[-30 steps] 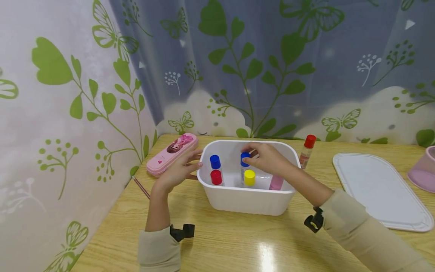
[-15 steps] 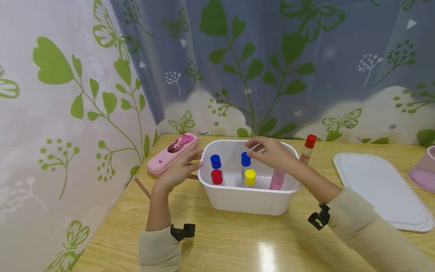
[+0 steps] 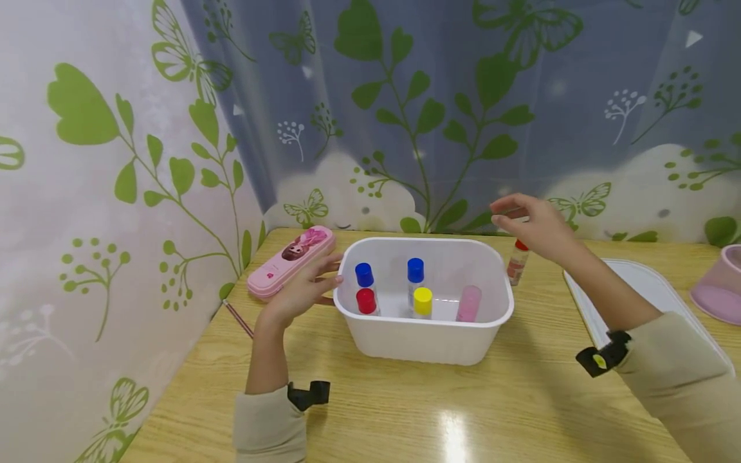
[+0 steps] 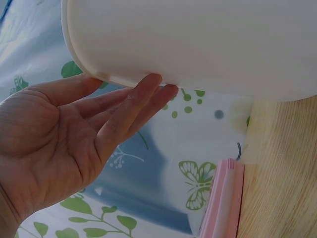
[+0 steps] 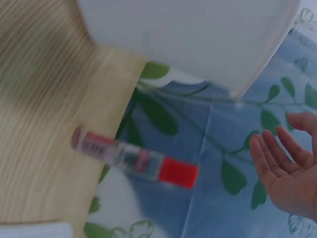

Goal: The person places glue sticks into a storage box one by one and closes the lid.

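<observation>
Right hand (image 3: 535, 225): fingers loosely bent, thumb apart, holding nothing — in the air past the right end of the white tub (image 3: 422, 341).
Left hand (image 3: 298, 292): fingers nearly straight, touching the white tub's left rim.
Red-capped bottle (image 3: 518, 265): standing just right of the white tub; probably light and slick — pinch below the cap.
White tub: smooth, round-cornered, seemingly stiff, light plastic; best held by its rim.
Surface (image 3: 376, 411): wood-grained, under the white tub.

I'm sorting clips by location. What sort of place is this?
Likely a craft or study desk, perhaps at home: a wood-grain table holds a pink case and a white bin with capped tubes inside, and leaf-printed fabric hangs behind.
</observation>
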A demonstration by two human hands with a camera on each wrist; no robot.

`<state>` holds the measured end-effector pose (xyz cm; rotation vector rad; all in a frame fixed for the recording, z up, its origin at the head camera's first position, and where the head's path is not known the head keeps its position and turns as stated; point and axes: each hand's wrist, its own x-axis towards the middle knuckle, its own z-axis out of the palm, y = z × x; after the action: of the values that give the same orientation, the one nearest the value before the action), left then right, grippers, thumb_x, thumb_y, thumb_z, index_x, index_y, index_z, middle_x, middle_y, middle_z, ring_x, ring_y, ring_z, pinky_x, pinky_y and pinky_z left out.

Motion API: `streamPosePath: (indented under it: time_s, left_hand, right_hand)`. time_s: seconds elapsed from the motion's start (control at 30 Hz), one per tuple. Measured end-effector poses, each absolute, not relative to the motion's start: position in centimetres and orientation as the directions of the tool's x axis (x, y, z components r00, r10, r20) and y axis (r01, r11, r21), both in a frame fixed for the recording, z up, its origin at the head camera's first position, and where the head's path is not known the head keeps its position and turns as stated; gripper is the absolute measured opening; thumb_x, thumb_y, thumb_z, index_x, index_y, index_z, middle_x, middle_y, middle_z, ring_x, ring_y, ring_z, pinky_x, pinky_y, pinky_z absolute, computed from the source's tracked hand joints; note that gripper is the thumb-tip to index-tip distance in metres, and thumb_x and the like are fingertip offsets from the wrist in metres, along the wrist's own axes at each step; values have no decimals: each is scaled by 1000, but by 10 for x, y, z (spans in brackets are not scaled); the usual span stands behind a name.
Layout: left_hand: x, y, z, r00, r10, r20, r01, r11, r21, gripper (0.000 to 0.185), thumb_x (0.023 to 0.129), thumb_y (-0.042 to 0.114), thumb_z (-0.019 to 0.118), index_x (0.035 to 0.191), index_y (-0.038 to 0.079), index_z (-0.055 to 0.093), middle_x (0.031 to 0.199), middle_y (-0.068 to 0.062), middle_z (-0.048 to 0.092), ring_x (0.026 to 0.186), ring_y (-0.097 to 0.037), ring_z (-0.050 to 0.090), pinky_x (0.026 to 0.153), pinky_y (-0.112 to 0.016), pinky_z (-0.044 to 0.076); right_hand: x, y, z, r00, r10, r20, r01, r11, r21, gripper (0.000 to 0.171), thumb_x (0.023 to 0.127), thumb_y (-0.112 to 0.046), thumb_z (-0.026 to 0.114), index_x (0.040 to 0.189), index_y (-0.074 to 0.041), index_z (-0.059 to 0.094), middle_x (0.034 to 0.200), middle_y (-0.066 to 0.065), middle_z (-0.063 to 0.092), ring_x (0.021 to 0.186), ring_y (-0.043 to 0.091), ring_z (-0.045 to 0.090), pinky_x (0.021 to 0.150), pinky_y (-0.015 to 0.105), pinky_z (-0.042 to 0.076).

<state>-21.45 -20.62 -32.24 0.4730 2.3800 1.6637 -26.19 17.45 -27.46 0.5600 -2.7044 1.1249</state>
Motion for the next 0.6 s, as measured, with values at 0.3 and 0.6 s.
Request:
streamPosePath:
  time_s: [0.3, 0.6]
  left_hand:
    - [-213, -207, -322, -929, 370, 26, 151, 314, 937, 52, 96, 10, 48, 142, 1, 28, 141, -19, 33, 121, -36, 41, 84, -45, 48]
    - [-212, -205, -320, -930, 367, 25, 147, 308, 940, 52, 96, 9, 48, 142, 1, 28, 141, -20, 34, 120, -35, 42, 82, -43, 49]
  right_hand:
    - [-279, 218, -311, -945, -99, 312, -291, 695, -658, 47, 94, -34, 50, 122, 4, 51, 118, 27, 52, 108, 41, 47, 82, 55, 42]
    - [-289, 226, -356, -953, -40, 301, -259, 623, -738, 55, 93, -34, 53, 131, 4, 41, 123, 28, 48, 110, 44, 47, 78, 48, 47]
